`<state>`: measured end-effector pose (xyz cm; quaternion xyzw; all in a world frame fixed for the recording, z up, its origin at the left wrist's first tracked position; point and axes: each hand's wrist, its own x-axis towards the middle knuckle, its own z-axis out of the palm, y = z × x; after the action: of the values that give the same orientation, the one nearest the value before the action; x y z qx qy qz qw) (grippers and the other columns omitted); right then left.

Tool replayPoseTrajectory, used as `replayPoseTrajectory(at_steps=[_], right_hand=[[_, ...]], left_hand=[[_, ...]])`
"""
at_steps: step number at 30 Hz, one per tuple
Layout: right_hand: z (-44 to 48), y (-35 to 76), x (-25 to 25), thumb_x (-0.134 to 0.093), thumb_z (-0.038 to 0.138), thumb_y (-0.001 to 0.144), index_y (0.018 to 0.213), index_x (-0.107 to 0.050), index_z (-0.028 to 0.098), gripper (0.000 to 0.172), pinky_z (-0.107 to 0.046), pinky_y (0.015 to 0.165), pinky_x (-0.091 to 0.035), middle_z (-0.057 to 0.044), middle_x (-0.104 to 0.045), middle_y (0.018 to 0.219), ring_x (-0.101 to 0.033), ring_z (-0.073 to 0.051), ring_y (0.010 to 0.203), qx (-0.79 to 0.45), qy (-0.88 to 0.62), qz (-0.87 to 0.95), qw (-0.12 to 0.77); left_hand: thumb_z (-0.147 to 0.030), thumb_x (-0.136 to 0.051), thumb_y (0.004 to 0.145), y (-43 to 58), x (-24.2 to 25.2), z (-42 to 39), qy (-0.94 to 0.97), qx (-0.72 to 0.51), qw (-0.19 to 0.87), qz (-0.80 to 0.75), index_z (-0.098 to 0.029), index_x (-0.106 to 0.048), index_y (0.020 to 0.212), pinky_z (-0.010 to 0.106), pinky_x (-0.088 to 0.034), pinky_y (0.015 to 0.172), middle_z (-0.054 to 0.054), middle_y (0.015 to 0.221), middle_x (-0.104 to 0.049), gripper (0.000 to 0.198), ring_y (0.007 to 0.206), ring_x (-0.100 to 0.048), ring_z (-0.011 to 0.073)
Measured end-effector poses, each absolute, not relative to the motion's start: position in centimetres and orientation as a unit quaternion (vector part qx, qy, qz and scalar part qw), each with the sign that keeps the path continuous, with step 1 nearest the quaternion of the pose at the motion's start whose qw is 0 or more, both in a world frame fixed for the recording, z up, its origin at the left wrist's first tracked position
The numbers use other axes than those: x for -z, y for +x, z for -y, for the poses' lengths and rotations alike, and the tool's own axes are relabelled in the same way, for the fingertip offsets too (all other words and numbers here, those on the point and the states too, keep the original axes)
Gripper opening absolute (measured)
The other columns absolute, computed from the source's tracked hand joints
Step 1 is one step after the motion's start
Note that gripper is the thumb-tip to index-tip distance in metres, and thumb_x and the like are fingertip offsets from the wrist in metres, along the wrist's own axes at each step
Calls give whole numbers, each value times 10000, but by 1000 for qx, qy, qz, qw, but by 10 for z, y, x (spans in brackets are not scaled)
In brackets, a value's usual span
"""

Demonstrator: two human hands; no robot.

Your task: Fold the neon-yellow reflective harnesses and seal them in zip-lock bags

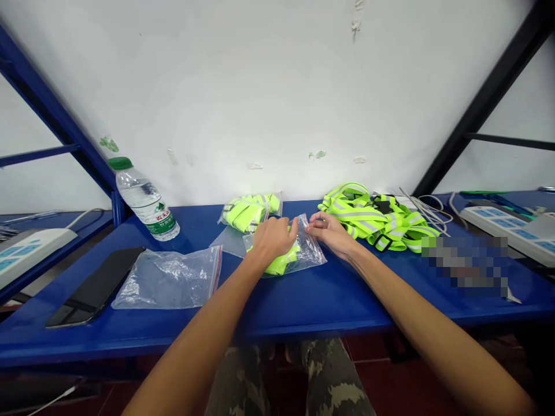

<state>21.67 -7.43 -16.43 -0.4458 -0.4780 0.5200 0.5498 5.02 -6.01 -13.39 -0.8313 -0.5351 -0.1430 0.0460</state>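
A clear zip-lock bag (310, 251) with a folded neon-yellow reflective strap (281, 263) inside lies on the blue table in front of me. Over the bag's left part, my left hand (271, 238) is closed on it from above, its fingertips partly hidden. My right hand (332, 234) pinches the bag's right edge, near its opening, between thumb and fingers. Just behind my left hand sit more bagged yellow straps (245, 214). A loose pile of yellow straps with grey reflective stripes and black buckles (377, 216) is beyond my right hand.
An empty zip-lock bag (167, 280) lies at left, beside a black phone (95, 286). A water bottle (147, 199) with a green cap stands behind them. Power strips (32, 251) lie at both ends, with white cables (433, 211) at right. A white wall (277, 104) bounds the back.
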Motion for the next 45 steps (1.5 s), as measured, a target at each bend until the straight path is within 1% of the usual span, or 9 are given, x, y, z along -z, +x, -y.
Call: replayPoseTrajectory(at_steps=[5,11,18,27,33,41,45], right_hand=[[74,217,163,-805,192,491,805,-490,217,445,-247,579,-425,59,-592,640,-543,-111,599,-522,-449,462,558],[74,217,162,-810,226,499,818,-519,212,432,-263,581,-449,57,-594,634,-529,-105,568,-520,-456,464,554],[74,217,161,-783,202,521,815,-518,215,396,-258,549,-415,56,-582,599,-501,-103,528,-513,-453,476,552],[75,216,161,-760,221,542,831,-503,216,387,-254,558,-409,63,-579,622,-505,-101,543,-513,-453,466,560],[75,216,160,-726,189,538,817,-489,218,367,-245,552,-387,73,-573,579,-483,-97,523,-513,-444,478,558],[73,215,163,-755,211,519,796,-474,223,395,-247,540,-374,63,-583,594,-494,-104,523,-503,-447,473,568],[73,215,164,-761,218,520,788,-471,228,395,-246,529,-374,63,-584,607,-493,-106,527,-501,-450,477,565]], left_hand=[[-530,-178,974,50,133,61,-828,137,39,542,-138,-714,928,368,-477,782,146,902,-717,665,849,-668,272],[-530,-172,975,50,135,60,-832,144,42,534,-144,-714,929,380,-476,780,147,907,-717,667,854,-665,282],[-539,-173,972,50,133,61,-831,143,40,536,-137,-715,911,375,-475,756,153,894,-719,677,833,-667,283],[-545,-161,976,50,135,60,-833,141,50,533,-139,-713,912,365,-469,774,146,878,-718,688,839,-667,275],[-545,-156,975,48,136,59,-835,145,53,528,-143,-707,907,373,-463,754,149,880,-718,685,825,-666,282],[-533,-169,977,50,134,61,-836,146,51,526,-148,-699,887,367,-463,724,138,849,-716,661,804,-668,283],[-537,-173,976,50,134,61,-836,146,46,527,-151,-703,889,370,-462,738,142,853,-716,662,817,-668,285]])
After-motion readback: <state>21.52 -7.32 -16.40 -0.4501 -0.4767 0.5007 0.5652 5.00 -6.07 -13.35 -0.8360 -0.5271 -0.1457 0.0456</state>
